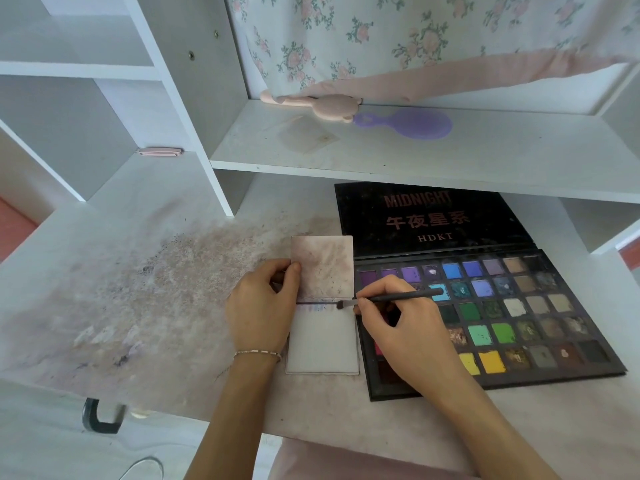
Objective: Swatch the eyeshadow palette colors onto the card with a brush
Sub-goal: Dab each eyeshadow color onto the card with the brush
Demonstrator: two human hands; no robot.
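Laying a swatch along the card's top edge.
My right hand (394, 317) pinches the brush (391, 299), tip on the card (325, 344) beside the palette (519, 313); left hand (263, 306) grips the stained upper leaf, so I'd stroke short and light, keeping swatches apart.

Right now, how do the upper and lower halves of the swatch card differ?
The upper half is smudged all over with pinkish-brown powder; the lower half is nearly clean white, with faint purple marks only along its top edge. The left hand pinches the upper half's left edge; the brush tip in the right hand meets the lower half near the fold. Both lie flat on the desk beside the palette.
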